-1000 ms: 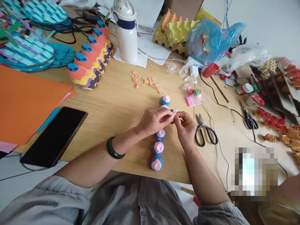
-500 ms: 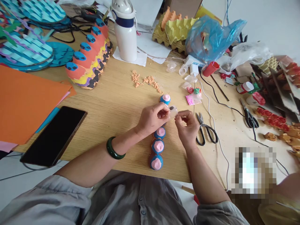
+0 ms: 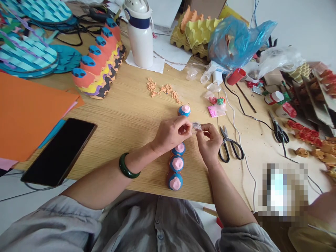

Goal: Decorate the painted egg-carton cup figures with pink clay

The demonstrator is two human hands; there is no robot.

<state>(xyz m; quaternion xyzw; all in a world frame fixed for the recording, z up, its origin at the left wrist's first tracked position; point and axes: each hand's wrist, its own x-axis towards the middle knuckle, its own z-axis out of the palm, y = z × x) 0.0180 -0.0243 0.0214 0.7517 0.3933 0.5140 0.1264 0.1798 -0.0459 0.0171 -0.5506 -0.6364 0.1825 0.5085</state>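
My left hand (image 3: 173, 135), with a dark green bangle on its wrist, pinches one side of a small clear plastic packet (image 3: 196, 127). On the other side, the thumb and fingers of my right hand (image 3: 210, 142) are closed on the same packet. Something dark shows in the plastic, too small to make out. Below the hands runs a row of egg-carton cups (image 3: 176, 163) painted blue with pink tops. The far cup (image 3: 184, 110) shows just beyond my left hand, which hides part of the row.
Black-handled scissors (image 3: 231, 144) lie right of my right hand. A phone (image 3: 60, 150) and orange paper (image 3: 31, 115) are at left. Behind stand a painted egg-carton piece (image 3: 101, 63) and a white bottle (image 3: 141, 42). Orange scraps (image 3: 168, 90) lie beyond the row. Another person's arm is at lower right.
The packet has turned between my fingers and now looks crinkled and more see-through. My hands have barely moved. The view has shifted slightly.
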